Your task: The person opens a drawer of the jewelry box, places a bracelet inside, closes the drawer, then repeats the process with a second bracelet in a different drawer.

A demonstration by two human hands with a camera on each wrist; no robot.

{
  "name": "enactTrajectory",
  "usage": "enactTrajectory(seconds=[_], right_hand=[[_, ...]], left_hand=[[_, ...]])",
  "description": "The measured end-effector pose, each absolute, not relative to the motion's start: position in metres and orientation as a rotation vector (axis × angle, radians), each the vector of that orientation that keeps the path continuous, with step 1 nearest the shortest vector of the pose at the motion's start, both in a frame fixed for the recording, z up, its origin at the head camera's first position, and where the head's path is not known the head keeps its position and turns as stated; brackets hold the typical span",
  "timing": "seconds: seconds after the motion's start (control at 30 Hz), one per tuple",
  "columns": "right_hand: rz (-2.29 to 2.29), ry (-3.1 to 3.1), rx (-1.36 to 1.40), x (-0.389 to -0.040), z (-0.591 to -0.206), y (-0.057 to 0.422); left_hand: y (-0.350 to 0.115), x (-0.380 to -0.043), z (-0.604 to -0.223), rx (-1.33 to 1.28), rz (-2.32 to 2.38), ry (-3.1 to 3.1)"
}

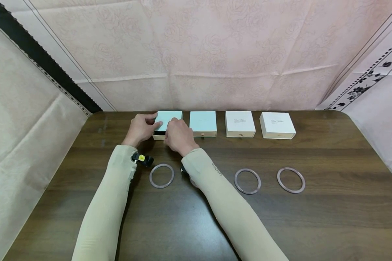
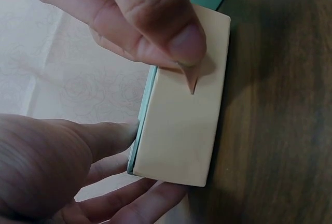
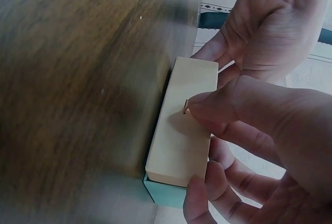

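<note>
At the left end of the row is a teal drawer box (image 1: 168,116), its cream drawer front (image 2: 179,130) facing me. A dark strip shows between the teal cover and the front in the head view. My left hand (image 1: 140,128) grips the box's left side, thumb by the cover and fingers around the far edge. With thumb and finger, my right hand (image 1: 179,136) pinches the small ribbon pull tab (image 3: 185,107) on the drawer front. Its other fingers are curled beside the box. The drawer's inside is hidden.
A second teal box (image 1: 203,121) and two white boxes (image 1: 240,121) (image 1: 277,123) continue the row to the right. Pale purple bangles (image 1: 161,186) (image 1: 247,192) (image 1: 291,191) lie on the wooden table (image 1: 333,210). Part of something similar peeks out beside the right sleeve.
</note>
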State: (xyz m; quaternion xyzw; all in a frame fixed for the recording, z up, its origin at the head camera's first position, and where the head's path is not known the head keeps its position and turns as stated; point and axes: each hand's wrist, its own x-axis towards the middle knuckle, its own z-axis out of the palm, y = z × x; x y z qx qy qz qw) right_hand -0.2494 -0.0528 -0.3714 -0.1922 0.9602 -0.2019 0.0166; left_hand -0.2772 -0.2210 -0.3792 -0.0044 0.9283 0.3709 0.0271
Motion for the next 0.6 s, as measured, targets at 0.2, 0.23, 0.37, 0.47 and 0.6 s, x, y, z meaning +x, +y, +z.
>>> enactTrajectory(seconds=[0.2,0.23,0.37,0.47,0.6], right_hand=[[-0.625,2.976,-0.598,-0.2483,-0.3706,-0.0525],[-0.625,2.975,-0.601,-0.2482,-0.3706,-0.0526],[-0.625,2.974,-0.618,-0.248,-0.3708,-0.0524],[-0.633,2.977,-0.631,-0.2477,-0.371,-0.052],[-0.649,2.973,-0.638,-0.2471,-0.3712,-0.0512]], left_hand=[[-0.2211,-0.2766,-0.3786,-0.016,1.139,2.869],[-0.2214,-0.2764,-0.3783,-0.017,1.139,2.867],[-0.222,-0.2754,-0.3777,-0.02,1.144,2.859],[-0.2216,-0.2747,-0.3776,-0.011,1.143,2.869],[-0.2209,-0.274,-0.3779,-0.002,1.137,2.885]])
